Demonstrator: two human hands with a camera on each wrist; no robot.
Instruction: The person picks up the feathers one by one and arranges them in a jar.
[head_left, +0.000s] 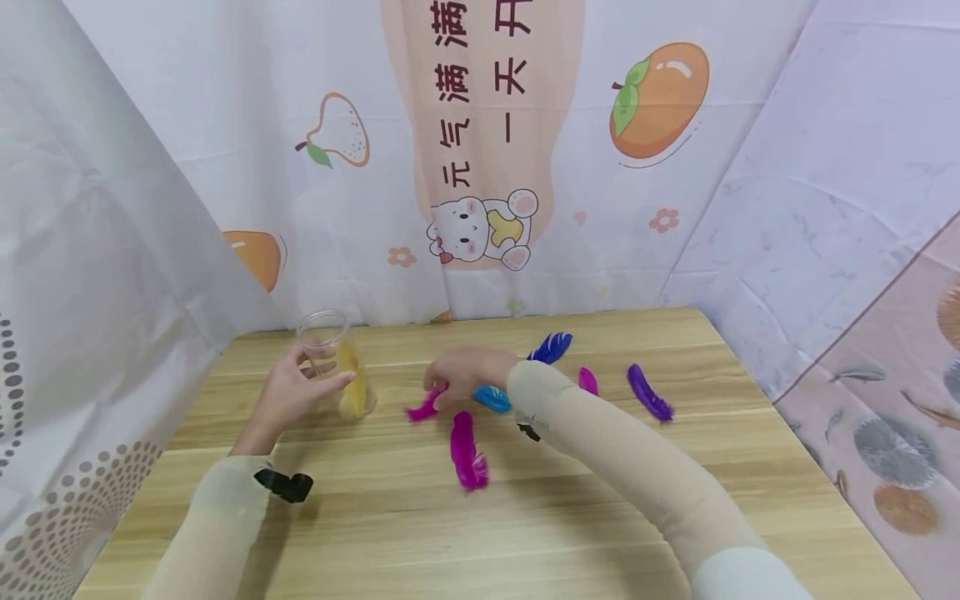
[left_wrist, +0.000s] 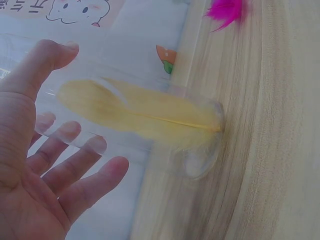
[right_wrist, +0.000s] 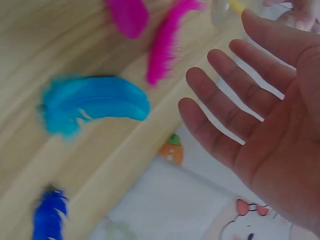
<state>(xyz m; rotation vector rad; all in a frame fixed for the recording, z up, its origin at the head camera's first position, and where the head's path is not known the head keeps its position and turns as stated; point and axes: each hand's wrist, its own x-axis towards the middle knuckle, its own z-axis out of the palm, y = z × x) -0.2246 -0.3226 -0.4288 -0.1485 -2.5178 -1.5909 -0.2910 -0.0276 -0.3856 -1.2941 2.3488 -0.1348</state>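
My left hand (head_left: pixel 288 392) holds a clear plastic jar (head_left: pixel 324 337) standing on the wooden table (head_left: pixel 480 533), thumb on one side and fingers on the other. A yellow feather (head_left: pixel 354 387) is inside it. In the left wrist view the jar (left_wrist: pixel 190 150) and its yellow feather (left_wrist: pixel 140 112) lie between the thumb and fingers of my left hand (left_wrist: pixel 30 165). My right hand (head_left: pixel 465 375) hovers over a pink feather (head_left: pixel 423 408) and a light blue feather (head_left: pixel 491 398). In the right wrist view the right hand (right_wrist: pixel 235 100) has straight, spread fingers and holds nothing, with the pink feather (right_wrist: pixel 167 45) and the light blue feather (right_wrist: pixel 95 100) beyond it.
More feathers lie on the table: a magenta feather (head_left: pixel 467 450) nearer me, a dark blue feather (head_left: pixel 551 346) behind my right wrist, a small pink feather (head_left: pixel 588 381) and a purple feather (head_left: pixel 648 392) to the right. Printed cloth walls close the left, back and right sides.
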